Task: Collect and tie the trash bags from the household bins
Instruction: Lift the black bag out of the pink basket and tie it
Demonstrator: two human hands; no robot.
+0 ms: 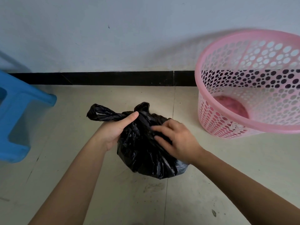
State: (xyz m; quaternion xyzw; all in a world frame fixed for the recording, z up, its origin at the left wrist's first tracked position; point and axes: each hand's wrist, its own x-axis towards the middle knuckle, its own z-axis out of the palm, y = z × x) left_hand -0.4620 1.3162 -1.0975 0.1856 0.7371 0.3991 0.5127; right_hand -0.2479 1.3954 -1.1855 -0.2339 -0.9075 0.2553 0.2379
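Black bag neck-up; handle loop points left.

**Soft, flat indoor light, with motion blur on the right**

The light is even and rather dim, with a cool bluish cast on the far wall. The pink basket throws a broad, soft shadow leftward onto that wall, and the blue stool casts a fainter one at far left. Small glossy highlights streak the black bag, whose folds otherwise sink into near-solid black. The fingers of the right hand are smeared by motion, and the basket's far rim is soft too. Wide-angle stretch enlarges the forearms toward the near corners and skews the basket at the right edge.
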